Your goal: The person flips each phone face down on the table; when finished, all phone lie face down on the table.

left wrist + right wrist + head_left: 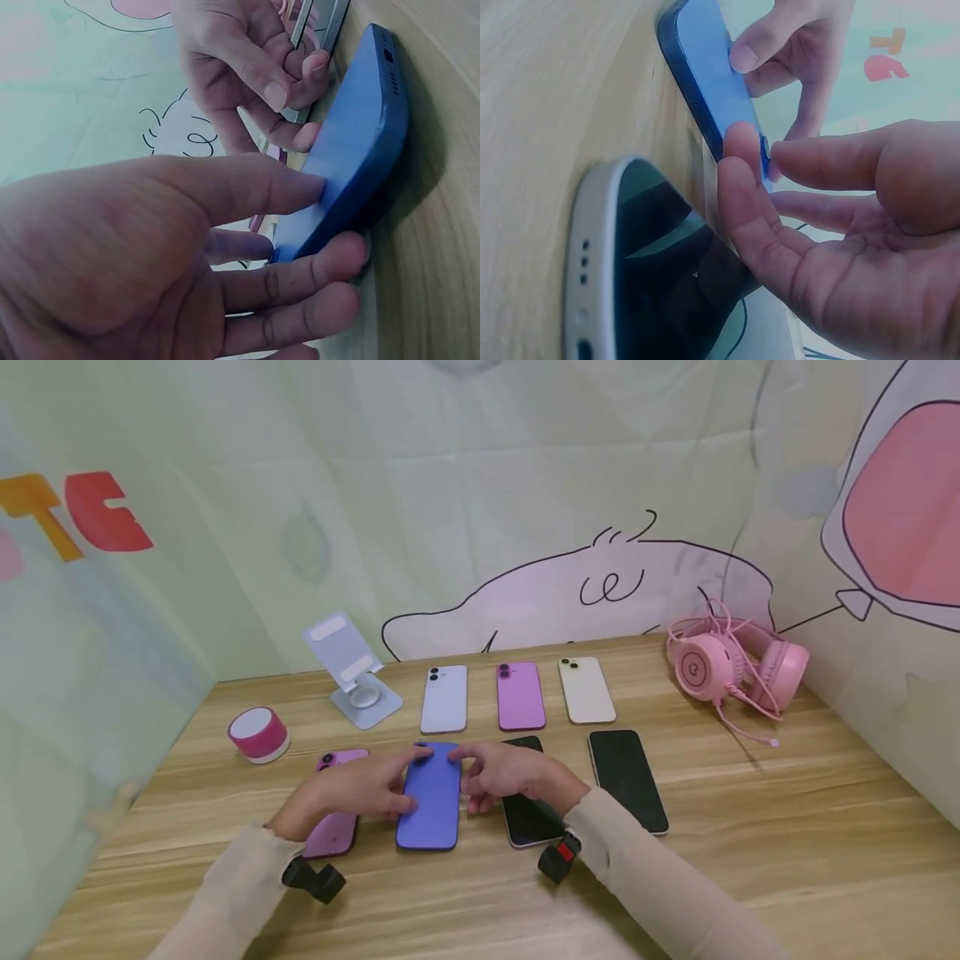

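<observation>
Left hand (363,782) isn't clenched: thumb resting on the blue phone (430,806), index stretched to its camera. Right hand (506,770) isn't gripping either, just a straight index at the phone's top right corner, other fingers loosely bent. The blue phone's on the wood table (480,914), back up. Left of it, a purple phone (328,838); right, a black-screen phone (529,828); far right, pink headphones (707,668).

Blue phone (431,806) touching the left hand (360,783); beneath that hand, a half-covered purple phone (327,840), perhaps pinkish; tan, streaked bench (465,906).
</observation>
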Demonstrator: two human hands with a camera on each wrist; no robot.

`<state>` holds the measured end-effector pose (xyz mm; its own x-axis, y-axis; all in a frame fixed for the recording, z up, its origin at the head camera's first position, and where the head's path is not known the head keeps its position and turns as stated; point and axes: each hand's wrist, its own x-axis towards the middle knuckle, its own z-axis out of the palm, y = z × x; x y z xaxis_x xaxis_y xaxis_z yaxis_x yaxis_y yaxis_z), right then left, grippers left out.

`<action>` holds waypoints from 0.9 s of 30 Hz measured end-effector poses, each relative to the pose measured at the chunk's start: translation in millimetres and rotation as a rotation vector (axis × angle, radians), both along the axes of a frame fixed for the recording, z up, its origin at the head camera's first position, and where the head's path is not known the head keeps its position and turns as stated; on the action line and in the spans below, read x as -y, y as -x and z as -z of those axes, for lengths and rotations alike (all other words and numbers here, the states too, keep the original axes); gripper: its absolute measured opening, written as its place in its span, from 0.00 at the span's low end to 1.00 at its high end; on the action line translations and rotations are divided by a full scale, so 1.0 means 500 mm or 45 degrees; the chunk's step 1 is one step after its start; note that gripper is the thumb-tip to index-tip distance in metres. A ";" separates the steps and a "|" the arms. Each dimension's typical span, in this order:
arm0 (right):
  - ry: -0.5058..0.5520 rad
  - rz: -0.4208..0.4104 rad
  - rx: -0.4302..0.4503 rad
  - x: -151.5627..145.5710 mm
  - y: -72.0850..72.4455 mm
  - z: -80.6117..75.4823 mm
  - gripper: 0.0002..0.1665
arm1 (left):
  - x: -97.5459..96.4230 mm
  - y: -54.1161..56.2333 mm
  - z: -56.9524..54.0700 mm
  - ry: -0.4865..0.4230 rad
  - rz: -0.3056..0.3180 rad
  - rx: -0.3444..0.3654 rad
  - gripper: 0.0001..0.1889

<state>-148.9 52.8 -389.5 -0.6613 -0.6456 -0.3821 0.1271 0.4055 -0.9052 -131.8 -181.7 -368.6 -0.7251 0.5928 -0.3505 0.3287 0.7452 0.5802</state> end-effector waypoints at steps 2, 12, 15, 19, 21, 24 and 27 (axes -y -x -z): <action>-0.002 -0.007 -0.011 0.000 -0.001 0.001 0.31 | -0.001 -0.001 0.002 0.013 -0.004 0.014 0.41; -0.015 -0.013 -0.026 -0.001 0.000 0.000 0.30 | -0.002 0.000 0.006 0.012 -0.058 0.132 0.44; -0.013 -0.008 -0.023 -0.003 0.000 0.000 0.30 | -0.003 0.002 0.005 -0.008 -0.068 0.181 0.45; 0.001 -0.001 -0.014 -0.001 0.003 0.004 0.30 | -0.004 0.001 0.003 0.026 -0.074 0.163 0.45; 0.010 -0.004 -0.003 0.000 0.004 0.007 0.30 | -0.007 -0.001 0.000 0.062 -0.059 0.105 0.45; 0.023 -0.012 0.003 -0.002 0.004 0.010 0.30 | -0.015 -0.004 -0.003 0.126 -0.047 0.019 0.44; 0.021 -0.010 -0.008 -0.011 0.004 0.008 0.29 | -0.026 -0.004 -0.007 0.172 -0.042 -0.055 0.42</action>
